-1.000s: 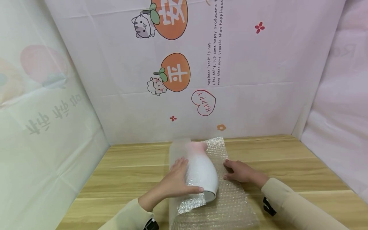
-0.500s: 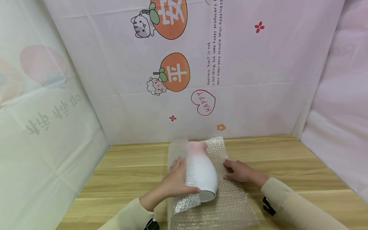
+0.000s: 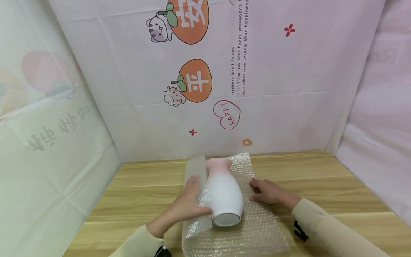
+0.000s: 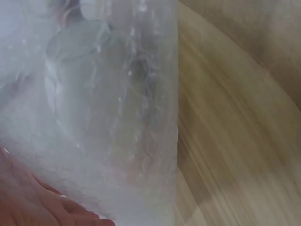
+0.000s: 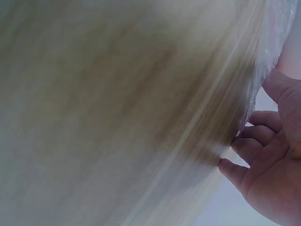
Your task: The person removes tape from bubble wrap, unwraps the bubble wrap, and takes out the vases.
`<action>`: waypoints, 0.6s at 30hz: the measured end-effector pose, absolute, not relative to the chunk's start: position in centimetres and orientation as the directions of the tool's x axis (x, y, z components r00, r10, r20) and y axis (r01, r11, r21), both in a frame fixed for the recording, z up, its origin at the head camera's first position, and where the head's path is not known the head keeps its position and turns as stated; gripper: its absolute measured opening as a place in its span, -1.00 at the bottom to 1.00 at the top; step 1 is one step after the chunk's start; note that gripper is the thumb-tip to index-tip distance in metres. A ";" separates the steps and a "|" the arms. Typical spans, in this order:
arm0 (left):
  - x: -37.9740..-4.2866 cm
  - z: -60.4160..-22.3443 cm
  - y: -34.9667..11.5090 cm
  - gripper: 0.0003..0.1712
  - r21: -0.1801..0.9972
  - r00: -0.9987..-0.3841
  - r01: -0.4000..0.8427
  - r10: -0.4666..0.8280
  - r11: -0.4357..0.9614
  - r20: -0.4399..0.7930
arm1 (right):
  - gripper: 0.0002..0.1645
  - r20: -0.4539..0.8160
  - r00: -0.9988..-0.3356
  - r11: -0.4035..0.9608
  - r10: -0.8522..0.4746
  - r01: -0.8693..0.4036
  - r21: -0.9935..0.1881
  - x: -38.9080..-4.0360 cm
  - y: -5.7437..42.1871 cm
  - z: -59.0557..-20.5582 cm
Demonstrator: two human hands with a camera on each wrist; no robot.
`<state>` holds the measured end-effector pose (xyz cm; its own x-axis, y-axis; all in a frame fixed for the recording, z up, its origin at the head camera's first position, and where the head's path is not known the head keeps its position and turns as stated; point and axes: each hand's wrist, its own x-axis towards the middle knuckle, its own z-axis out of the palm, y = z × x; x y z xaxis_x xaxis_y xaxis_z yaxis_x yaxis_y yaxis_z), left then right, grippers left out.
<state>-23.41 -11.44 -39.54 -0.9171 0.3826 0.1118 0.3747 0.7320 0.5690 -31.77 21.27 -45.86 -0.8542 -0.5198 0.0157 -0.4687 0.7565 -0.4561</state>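
A white vase (image 3: pixel 224 192) with a pink neck lies on its side on a sheet of bubble wrap (image 3: pixel 244 235), its base toward me. Its left side is partly covered by a folded-up flap of the wrap. My left hand (image 3: pixel 189 205) rests against this flap with thumb spread and fingers fairly straight. Through the wrap, the vase's base shows blurred in the left wrist view. My right hand (image 3: pixel 268 191) holds the right edge of the wrap with bent fingers; in the right wrist view the thumb (image 5: pixel 277 84) touches that edge.
The wood-grain tabletop (image 3: pixel 147 185) extends to both sides. A white printed cloth (image 3: pixel 273 117) stands behind it, with more cloth along the left (image 3: pixel 64 160) and right (image 3: pixel 379 142).
My left hand has moved left, and the flap has drawn back with it, uncovering more of the vase's body, neck and base. My right hand has stayed in place.
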 end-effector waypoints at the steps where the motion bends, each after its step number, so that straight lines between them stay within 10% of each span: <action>1: -23.4 -39.5 -11.6 0.37 0.574 -0.918 0.374 0.381 0.728 0.115 | -0.20 0.016 -0.854 0.757 -0.520 -0.469 -0.455 -31.8 21.3 -45.9; 18: -23.8 -39.2 -14.3 0.42 0.607 -0.933 0.327 0.349 0.724 0.086 | -0.20 0.011 -0.855 0.749 -0.518 -0.460 -0.477 -31.8 21.2 -45.8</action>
<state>-23.84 -14.34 -39.22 -0.9331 0.3492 0.0863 0.3272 0.7242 0.6070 -31.76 21.24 -45.80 -0.8554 -0.5179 0.0105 -0.4595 0.7492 -0.4771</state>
